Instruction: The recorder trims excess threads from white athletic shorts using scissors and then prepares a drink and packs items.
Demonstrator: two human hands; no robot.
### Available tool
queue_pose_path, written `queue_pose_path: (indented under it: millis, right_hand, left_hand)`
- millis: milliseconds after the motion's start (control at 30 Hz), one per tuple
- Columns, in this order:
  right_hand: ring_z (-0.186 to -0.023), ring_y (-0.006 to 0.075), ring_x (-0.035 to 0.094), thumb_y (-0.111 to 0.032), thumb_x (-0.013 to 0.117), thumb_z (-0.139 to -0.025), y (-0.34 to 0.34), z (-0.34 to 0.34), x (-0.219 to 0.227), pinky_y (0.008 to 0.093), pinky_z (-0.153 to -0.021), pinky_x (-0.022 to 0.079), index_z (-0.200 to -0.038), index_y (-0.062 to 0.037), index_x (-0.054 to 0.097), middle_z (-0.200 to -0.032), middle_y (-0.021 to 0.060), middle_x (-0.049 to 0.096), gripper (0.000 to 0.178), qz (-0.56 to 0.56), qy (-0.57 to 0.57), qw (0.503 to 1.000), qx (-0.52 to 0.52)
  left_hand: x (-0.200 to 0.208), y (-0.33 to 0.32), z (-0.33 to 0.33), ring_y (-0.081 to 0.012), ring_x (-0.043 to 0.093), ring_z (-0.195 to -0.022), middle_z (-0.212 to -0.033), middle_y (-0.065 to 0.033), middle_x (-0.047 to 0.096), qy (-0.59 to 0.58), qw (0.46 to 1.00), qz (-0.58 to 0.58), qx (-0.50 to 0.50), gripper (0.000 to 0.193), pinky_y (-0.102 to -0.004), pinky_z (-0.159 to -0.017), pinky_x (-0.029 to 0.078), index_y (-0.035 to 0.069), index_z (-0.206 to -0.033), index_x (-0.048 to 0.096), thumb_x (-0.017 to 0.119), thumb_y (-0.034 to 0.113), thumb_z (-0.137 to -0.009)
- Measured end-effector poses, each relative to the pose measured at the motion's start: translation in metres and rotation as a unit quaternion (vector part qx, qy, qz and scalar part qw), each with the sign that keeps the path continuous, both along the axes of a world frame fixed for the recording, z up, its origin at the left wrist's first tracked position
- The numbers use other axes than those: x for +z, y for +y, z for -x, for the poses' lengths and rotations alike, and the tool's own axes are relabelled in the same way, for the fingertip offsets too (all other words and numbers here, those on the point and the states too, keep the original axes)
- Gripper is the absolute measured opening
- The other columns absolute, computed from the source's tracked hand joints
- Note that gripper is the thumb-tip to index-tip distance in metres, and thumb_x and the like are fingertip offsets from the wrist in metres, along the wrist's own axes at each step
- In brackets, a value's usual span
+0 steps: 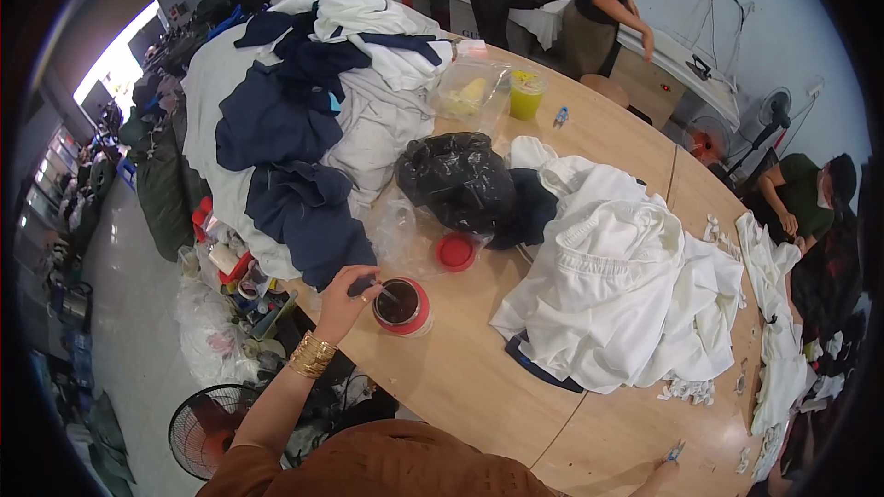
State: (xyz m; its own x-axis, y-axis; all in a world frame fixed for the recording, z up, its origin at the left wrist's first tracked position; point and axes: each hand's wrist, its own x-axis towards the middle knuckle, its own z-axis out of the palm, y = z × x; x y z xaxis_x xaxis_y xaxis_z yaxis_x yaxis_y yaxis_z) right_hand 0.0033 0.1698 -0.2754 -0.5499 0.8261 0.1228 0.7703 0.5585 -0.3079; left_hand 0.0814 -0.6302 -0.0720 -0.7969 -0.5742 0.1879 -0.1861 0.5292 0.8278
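Observation:
My left hand (343, 302), with a gold bracelet (313, 355) at the wrist, is closed on a dark-handled utensil (360, 285). Its thin pale end dips into an open red-sided jar (419, 320) of dark brown contents, so its tip is hidden. A red lid (456, 251) lies beyond the jar, beside a clear plastic bag (398, 228). At the lower right, my right hand (659, 476) is only partly seen; its fingers appear closed on small blue thread snips (676, 452) close to the table surface.
White garments (608, 285) pile up right of the jar, behind it a black plastic bag (456, 179). Navy and white clothes (281, 120) fill the far left. A green drink cup (527, 97) stands farther back. Two people work beyond the table; a fan (214, 431) stands at lower left.

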Motion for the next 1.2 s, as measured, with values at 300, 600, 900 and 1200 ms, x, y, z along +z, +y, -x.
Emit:
queue_pose_path:
  millis: [300, 600, 900, 1200]
  right_hand:
    - [-0.069, 0.0083, 0.047, -0.020, 0.049, -0.093, -0.221, 0.048, 0.115, 0.0242, -0.066, 0.040, -0.112, -0.0076, 0.049, -0.082, -0.0003, 0.051, 0.023, 0.786, 0.266, 0.460, 0.315]
    - [-0.074, 0.0108, 0.051, -0.015, 0.051, -0.090, -0.515, 0.060, 0.211, 0.0259, -0.069, 0.043, -0.114, -0.0041, 0.048, -0.082, 0.0025, 0.052, 0.027, 0.684, -0.096, 0.470, 0.549]
    - [-0.072, 0.0095, 0.053, -0.021, 0.040, -0.097, -0.598, 0.049, 0.203, 0.0235, -0.065, 0.042, -0.105, -0.0045, 0.054, -0.082, 0.0025, 0.059, 0.024, 0.665, -0.155, 0.403, 0.610]
    - [-0.065, 0.0303, 0.061, -0.039, 0.057, -0.084, -0.635, 0.042, 0.207, 0.0398, -0.058, 0.046, -0.094, -0.0083, 0.058, -0.069, 0.0150, 0.061, 0.032, 0.146, -0.001, 0.547, 0.825]
  left_hand:
    - [-0.008, -0.022, -0.002, -0.0226, 0.057, -0.096, -0.098, -0.0093, 0.062, 0.043, 0.999, 0.026, -0.021, 0.014, -0.0318, -0.084, 0.043, 0.005, -0.089, 0.066, 0.066, 0.012, -0.077]
    - [0.003, -0.034, 0.002, -0.0220, 0.057, -0.087, -0.090, -0.0068, 0.063, -0.018, 0.996, 0.047, -0.071, 0.013, -0.0306, -0.078, 0.043, 0.006, -0.085, 0.067, 0.066, 0.015, -0.077]
    - [-0.003, -0.034, 0.008, -0.0218, 0.052, -0.069, -0.072, -0.0060, 0.060, 0.004, 0.995, 0.072, -0.066, 0.013, -0.0319, -0.066, 0.041, 0.011, -0.079, 0.068, 0.066, 0.023, -0.074]
    - [0.004, -0.028, 0.009, -0.0219, 0.053, -0.071, -0.071, -0.0058, 0.060, -0.022, 0.997, 0.045, -0.066, 0.014, -0.0314, -0.067, 0.042, 0.007, -0.082, 0.068, 0.067, 0.018, -0.074]
